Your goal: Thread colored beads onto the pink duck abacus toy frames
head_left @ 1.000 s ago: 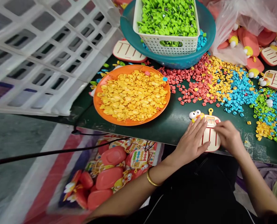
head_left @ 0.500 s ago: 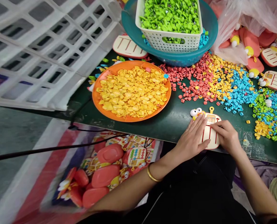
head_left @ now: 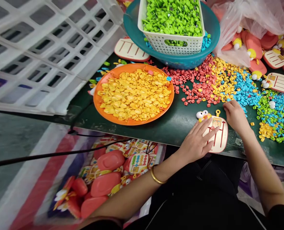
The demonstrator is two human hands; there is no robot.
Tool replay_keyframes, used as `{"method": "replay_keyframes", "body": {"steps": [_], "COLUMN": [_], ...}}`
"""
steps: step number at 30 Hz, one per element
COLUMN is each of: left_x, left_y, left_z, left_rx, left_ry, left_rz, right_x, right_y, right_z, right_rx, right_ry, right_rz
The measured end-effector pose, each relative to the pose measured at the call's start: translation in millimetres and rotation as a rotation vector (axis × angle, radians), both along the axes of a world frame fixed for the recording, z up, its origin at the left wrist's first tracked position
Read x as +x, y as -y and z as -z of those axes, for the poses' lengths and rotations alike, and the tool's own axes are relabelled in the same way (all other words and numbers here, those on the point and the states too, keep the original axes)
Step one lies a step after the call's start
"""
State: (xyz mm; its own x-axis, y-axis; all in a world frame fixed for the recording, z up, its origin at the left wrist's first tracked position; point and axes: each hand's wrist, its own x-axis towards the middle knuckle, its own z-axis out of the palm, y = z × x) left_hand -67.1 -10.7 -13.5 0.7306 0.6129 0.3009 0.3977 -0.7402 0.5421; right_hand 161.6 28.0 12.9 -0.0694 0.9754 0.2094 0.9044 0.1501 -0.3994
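A cream toy board [head_left: 222,135] with a red rim, dark red slots and a googly-eyed yellow head [head_left: 202,115] lies flat at the table's near edge. My left hand [head_left: 197,139] rests on its left side with the fingers stretched out and spread. My right hand [head_left: 237,119] is just off the board's upper right, its fingers bent together by the small yellow and blue pieces; whatever is between the fingertips is hidden. Beyond it lie loose heaps of red pieces [head_left: 201,86], yellow pieces [head_left: 224,80] and blue pieces [head_left: 246,88].
An orange plate [head_left: 97,105] of yellow discs stands to the left. Behind it, a teal basin [head_left: 132,28] bears a white basket [head_left: 153,38] of green pieces. A white crate [head_left: 60,108] leans at far left. Below the table, a bag holds finished-looking toys [head_left: 106,183].
My right hand has left the board and moved up and right to the edge of the loose pieces. My left hand stays on the board, its fingers now more spread.
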Motion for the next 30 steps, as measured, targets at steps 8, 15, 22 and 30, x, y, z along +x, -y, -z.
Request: {"method": "replay_keyframes", "body": {"steps": [8,15,22,30], "left_x": [2,6,8,7], "left_y": [-2,4,8,9], "left_z": [3.7,6.8,11.5,10.1], "left_rx": [0.041,0.070,0.078,0.019], "left_ry": [0.031,0.158,0.168,0.180], "left_rz": [0.016,-0.184,-0.254,-0.253], "right_x": [-11,-21,-25,-47], "right_y": [57,67,92,40], "right_z": [1.4,24.4,19.1,9.3], "right_rx": [0.157,0.290,0.243,0.176], "right_ry": [-0.272,-0.160,-0.189,-0.241], "right_rz": [0.164,0.177,0.075,-0.049]}}
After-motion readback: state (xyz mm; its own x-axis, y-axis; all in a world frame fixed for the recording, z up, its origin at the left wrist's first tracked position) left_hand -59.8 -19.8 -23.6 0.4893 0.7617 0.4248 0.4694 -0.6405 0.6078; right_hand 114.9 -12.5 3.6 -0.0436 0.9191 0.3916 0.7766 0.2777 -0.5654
